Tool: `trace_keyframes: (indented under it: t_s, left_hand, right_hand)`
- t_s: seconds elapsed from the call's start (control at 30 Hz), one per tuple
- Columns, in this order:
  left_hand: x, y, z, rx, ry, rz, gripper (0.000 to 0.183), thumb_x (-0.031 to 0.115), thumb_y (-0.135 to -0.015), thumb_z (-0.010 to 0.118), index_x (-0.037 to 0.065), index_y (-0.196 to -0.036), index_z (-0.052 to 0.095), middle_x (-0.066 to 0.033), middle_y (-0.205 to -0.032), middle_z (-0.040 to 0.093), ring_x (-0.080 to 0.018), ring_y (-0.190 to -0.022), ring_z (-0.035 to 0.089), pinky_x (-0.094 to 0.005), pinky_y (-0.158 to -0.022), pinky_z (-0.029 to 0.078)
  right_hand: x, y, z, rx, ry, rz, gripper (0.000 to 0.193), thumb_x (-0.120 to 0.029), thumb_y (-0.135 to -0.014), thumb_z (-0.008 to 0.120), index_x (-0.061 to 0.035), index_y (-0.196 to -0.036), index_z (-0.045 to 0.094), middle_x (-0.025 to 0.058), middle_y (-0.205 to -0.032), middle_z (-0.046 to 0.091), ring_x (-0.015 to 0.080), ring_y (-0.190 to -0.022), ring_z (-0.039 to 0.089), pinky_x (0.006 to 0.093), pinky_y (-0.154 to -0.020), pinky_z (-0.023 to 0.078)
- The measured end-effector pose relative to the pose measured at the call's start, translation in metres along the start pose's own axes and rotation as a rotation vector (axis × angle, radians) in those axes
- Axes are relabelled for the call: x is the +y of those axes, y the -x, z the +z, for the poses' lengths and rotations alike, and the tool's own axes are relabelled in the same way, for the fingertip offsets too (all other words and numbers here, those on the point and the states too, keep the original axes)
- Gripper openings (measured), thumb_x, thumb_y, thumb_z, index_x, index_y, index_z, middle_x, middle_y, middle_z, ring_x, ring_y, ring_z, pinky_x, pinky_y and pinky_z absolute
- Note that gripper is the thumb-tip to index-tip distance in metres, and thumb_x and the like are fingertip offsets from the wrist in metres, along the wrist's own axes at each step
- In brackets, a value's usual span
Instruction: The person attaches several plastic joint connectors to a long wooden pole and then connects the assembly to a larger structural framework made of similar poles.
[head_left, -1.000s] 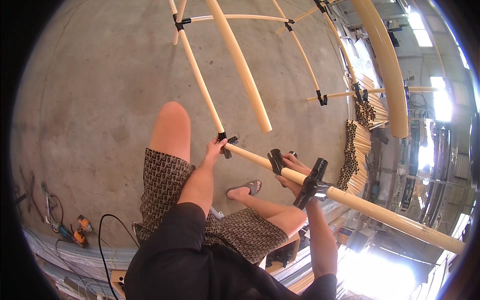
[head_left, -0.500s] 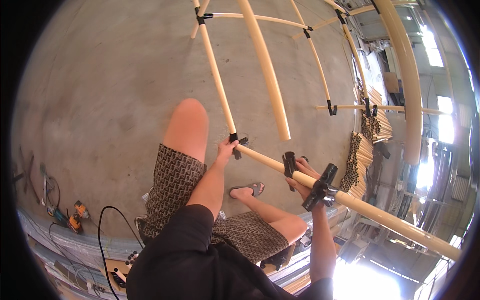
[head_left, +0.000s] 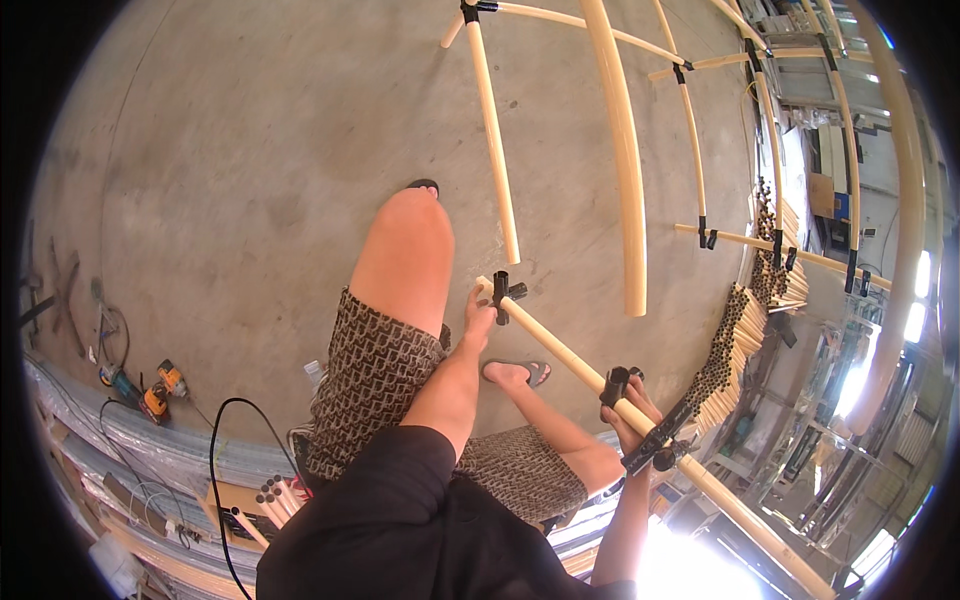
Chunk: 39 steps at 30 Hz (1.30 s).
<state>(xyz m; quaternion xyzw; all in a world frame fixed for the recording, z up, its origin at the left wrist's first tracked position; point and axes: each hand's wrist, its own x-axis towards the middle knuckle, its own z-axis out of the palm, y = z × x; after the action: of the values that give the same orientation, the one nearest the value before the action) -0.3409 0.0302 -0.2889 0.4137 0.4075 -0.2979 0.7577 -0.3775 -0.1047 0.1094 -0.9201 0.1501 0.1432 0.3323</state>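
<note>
A long cream pipe [head_left: 555,345] slants from mid-picture to the lower right. My left hand [head_left: 480,318] is closed round its upper left end, beside a black pipe joint [head_left: 502,300]. Farther along, my right hand [head_left: 635,415] wraps the same pipe from below, its fingers partly hidden. Next to that hand sit a black joint [head_left: 615,388] with its open socket facing up and a longer black joint [head_left: 658,442] lying across the pipe. Just beyond my left hand, a frame pipe [head_left: 495,150] ends with a small gap between it and the joint.
Frame pipes with black joints [head_left: 680,72] spread across the top right, and a thick pipe [head_left: 625,170] hangs close in front. Bundles of pipes [head_left: 735,350] lie at the right. A cordless drill [head_left: 160,392] is on the concrete floor [head_left: 250,150] at left.
The joint beside my left hand has come away from the frame pipe's end. Both hands and the held pipe have moved down and right in the picture, and the view has shifted.
</note>
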Motion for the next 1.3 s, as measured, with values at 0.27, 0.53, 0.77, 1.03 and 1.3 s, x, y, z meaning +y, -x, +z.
trace_keyframes:
  t_s: [0.27, 0.53, 0.77, 1.03, 1.3]
  left_hand:
    - [-0.001, 0.018, 0.006, -0.089, 0.054, 0.048, 0.071, -0.011, -0.075, 0.060, 0.003, -0.140, 0.038, -0.0140, -0.117, 0.065, -0.0216, -0.105, 0.061, -0.0315, -0.087, 0.049]
    - [0.022, 0.015, -0.001, -0.157, -0.336, 0.230, 0.057, 0.005, -0.080, 0.077, -0.001, -0.127, 0.045, -0.0090, -0.103, 0.070, -0.0139, -0.086, 0.065, -0.0286, -0.074, 0.051]
    - [0.101, 0.018, 0.005, -0.094, -0.474, 0.568, 0.068, 0.004, -0.078, 0.078, -0.004, -0.134, 0.040, -0.0136, -0.100, 0.071, -0.0172, -0.087, 0.068, -0.0300, -0.074, 0.054]
    - [0.230, 0.085, 0.011, -0.191, -0.809, 0.807, 0.069, -0.004, -0.080, 0.068, 0.008, -0.144, 0.045, -0.0094, -0.102, 0.069, -0.0165, -0.084, 0.064, -0.0310, -0.075, 0.051]
    - [0.339, 0.224, -0.006, -0.032, -0.973, 0.917, 0.055, 0.001, -0.088, 0.064, 0.009, -0.140, 0.049, -0.0052, -0.084, 0.067, -0.0126, -0.073, 0.062, -0.0279, -0.062, 0.047]
  right_hand:
    - [0.011, 0.041, 0.004, 0.129, -0.090, 0.063, 0.031, -0.002, -0.076, 0.076, 0.0042, -0.106, 0.071, 0.0117, -0.110, 0.068, 0.0236, -0.111, 0.059, 0.0347, -0.097, 0.044]
    - [0.037, 0.087, 0.007, 0.264, -0.287, 0.116, 0.039, -0.005, -0.077, 0.079, 0.0036, -0.114, 0.071, 0.0177, -0.125, 0.066, 0.0263, -0.129, 0.054, 0.0373, -0.110, 0.037]
    - [0.044, 0.081, 0.000, 0.376, -0.441, 0.056, 0.051, -0.011, -0.077, 0.082, -0.0003, -0.125, 0.067, 0.0189, -0.138, 0.059, 0.0256, -0.135, 0.050, 0.0364, -0.110, 0.041]
    - [0.026, 0.095, 0.013, 0.460, -0.546, -0.087, 0.037, -0.009, -0.079, 0.079, 0.0067, -0.112, 0.070, 0.0127, -0.111, 0.071, 0.0185, -0.112, 0.059, 0.0308, -0.104, 0.041]
    - [0.042, 0.080, 0.053, 0.432, -0.678, -0.322, 0.046, -0.007, -0.078, 0.081, 0.0064, -0.120, 0.067, 0.0137, -0.119, 0.068, 0.0195, -0.120, 0.053, 0.0332, -0.103, 0.043]
